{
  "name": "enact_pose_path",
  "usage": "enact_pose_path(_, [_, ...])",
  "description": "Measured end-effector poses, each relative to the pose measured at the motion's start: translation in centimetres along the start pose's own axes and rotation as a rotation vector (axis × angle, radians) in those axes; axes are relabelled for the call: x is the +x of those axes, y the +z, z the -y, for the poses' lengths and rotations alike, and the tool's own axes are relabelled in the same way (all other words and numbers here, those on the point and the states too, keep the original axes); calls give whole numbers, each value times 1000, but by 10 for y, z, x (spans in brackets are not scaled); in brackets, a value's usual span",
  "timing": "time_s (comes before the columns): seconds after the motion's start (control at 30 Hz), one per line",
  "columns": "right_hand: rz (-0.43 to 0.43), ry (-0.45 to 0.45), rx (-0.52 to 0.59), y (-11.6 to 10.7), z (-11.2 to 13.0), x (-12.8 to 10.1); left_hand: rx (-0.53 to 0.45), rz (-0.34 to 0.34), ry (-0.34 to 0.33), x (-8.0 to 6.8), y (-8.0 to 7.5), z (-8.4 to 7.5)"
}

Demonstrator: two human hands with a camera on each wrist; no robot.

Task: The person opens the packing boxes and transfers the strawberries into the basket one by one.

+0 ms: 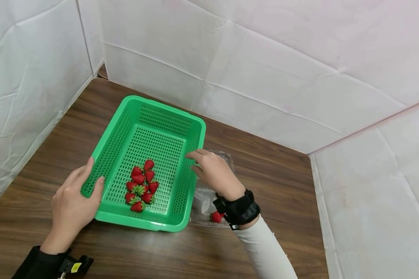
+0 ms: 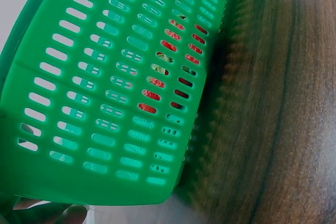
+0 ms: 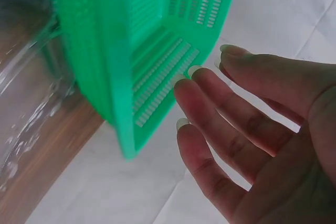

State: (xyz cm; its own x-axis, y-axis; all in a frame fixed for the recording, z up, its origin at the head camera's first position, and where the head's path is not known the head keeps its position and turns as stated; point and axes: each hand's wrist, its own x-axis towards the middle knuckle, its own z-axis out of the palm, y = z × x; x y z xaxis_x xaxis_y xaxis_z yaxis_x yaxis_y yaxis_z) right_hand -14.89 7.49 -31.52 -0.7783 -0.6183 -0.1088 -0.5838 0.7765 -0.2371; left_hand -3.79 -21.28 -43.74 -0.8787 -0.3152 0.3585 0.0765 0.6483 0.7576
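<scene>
A green perforated plastic basket [image 1: 146, 224] stands on the table with several red strawberries [image 1: 138, 179] lying together in its near half. My left hand [image 1: 75, 197] holds the basket's left rim, its thumb lying over the edge. Over the right rim hovers my right hand [image 1: 214, 170], fingers loosely bent and nothing between them; the right wrist view shows its fingers [image 3: 210, 114] apart and bare. Under that wrist sits a clear plastic box [image 1: 200, 219], partly covered by the hand and forearm, with a strawberry [image 1: 215, 217] showing at its near end.
The dark wood-grain table [image 1: 276, 201] carries all of this. White sheet walls [image 1: 251, 73] enclose it at the back and on both sides. In the left wrist view, red and green patches of strawberries [image 2: 152, 95] show through the basket's slots.
</scene>
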Motion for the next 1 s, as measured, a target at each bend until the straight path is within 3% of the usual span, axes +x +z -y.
enact_pose_path(0.2, [-49,-2,-49,0,-11,-21,7,5,-9,-1,-1,1])
enact_pose_path(0.37, [-41,4,-82,0,-17,-35,9,2,-10,0,-1,1])
enact_pose_path(0.8, [52,48,-115,16,-35,-59,11,19,-21,1,-2,0])
enact_pose_path(1.0, [152,58,-101,30,-44,-67,8,23,-24,0,-2,-1])
